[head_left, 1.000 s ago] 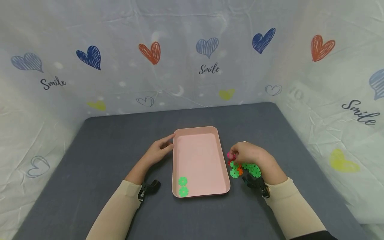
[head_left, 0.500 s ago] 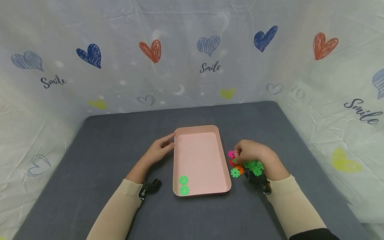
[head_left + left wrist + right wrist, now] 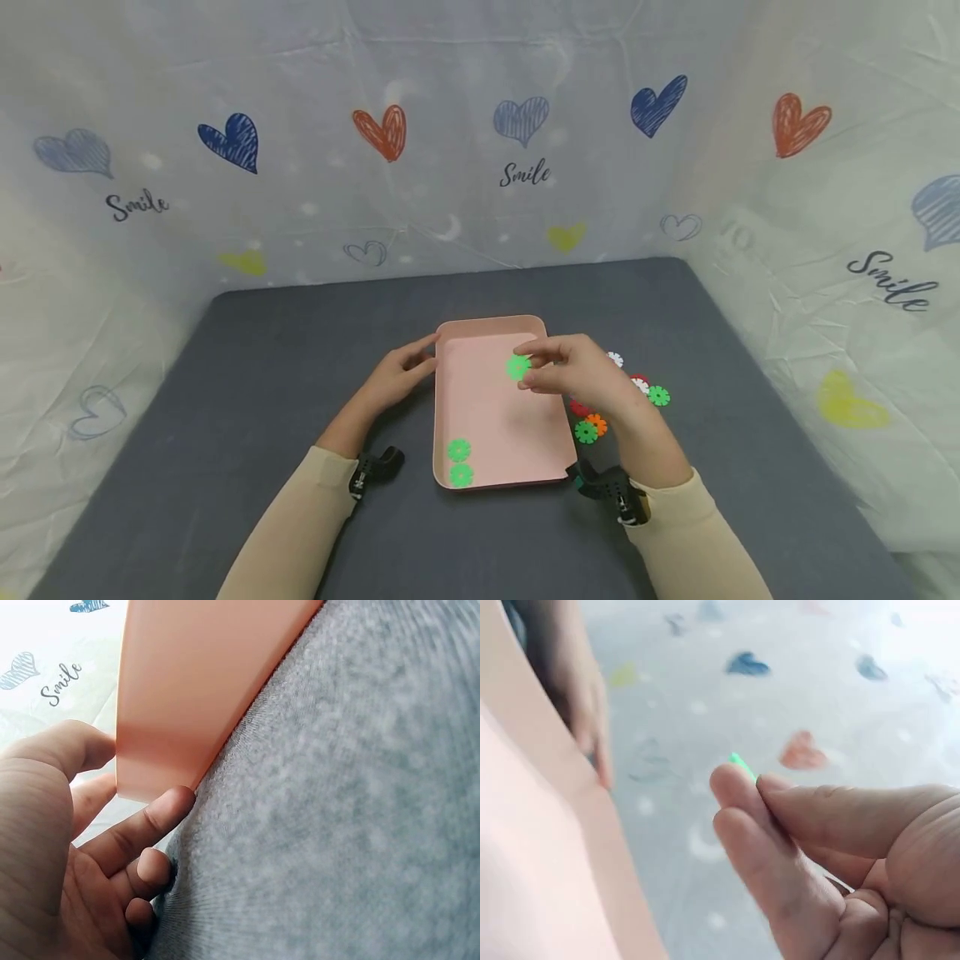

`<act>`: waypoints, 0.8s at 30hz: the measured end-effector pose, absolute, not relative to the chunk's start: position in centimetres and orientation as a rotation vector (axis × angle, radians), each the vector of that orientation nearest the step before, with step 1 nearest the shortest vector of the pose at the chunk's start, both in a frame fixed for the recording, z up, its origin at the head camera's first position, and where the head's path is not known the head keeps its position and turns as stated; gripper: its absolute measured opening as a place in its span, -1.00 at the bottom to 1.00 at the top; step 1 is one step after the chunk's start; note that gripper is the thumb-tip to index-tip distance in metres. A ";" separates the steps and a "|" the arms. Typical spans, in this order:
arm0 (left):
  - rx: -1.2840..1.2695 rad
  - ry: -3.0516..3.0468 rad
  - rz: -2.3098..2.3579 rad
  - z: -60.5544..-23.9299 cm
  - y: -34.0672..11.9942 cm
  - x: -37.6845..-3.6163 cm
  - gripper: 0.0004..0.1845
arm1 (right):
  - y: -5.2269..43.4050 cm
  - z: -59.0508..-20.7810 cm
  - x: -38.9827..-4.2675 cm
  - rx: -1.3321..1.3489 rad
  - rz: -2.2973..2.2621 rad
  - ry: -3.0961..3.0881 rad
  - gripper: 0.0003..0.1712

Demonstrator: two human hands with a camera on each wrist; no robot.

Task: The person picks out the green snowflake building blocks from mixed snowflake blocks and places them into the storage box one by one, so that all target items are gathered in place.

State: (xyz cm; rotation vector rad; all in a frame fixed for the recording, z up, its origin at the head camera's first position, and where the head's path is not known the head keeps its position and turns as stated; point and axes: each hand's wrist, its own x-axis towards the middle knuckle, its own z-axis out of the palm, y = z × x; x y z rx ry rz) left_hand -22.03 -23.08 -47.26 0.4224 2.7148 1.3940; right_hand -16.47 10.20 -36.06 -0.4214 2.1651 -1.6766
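Note:
Over the right part of the pink tray [image 3: 498,433], my right hand [image 3: 588,379] pinches a green snowflake disc [image 3: 518,367] between thumb and fingers. Only a thin green edge of that disc [image 3: 742,765] shows past the fingertips in the right wrist view. My left hand [image 3: 396,379] touches the tray's left side near the far corner. In the left wrist view its thumb and fingers lie against the tray wall [image 3: 172,750]. Two green snowflake discs, one [image 3: 459,451] behind the other [image 3: 461,476], lie in the tray's near left corner.
Right of the tray lie loose snowflake discs, partly hidden by my right arm: green [image 3: 587,432], orange [image 3: 597,424], red [image 3: 579,408] and white [image 3: 615,359] ones. Another green disc [image 3: 659,396] lies farther right. A printed curtain [image 3: 450,200] stands around the grey table [image 3: 315,333].
My right hand has picked a green snowflake disc from the pile and carried it left over the tray. My left hand has stayed at the tray's side.

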 end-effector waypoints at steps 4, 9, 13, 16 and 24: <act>0.451 2.699 1.417 -47.4 -23.1 -22.2 -0.37 | 7.7 -37.3 -16.1 -0.479 -1.623 2.207 -0.50; 0.443 2.677 1.429 -47.2 -23.2 -22.0 -0.37 | 4.0 -39.6 -15.6 -0.593 -1.455 2.375 -0.62; 0.459 2.659 1.426 -47.3 -23.3 -22.0 -0.37 | 1.6 -41.7 -15.2 -0.739 -1.203 2.587 -0.71; 0.467 2.655 1.429 -47.3 -23.3 -22.0 -0.38 | 0.5 -42.9 -15.0 -0.818 -1.042 2.700 -0.73; 0.474 2.662 1.445 -47.1 -23.4 -22.0 -0.39 | -0.1 -44.2 -14.8 -0.819 -0.904 2.801 -0.71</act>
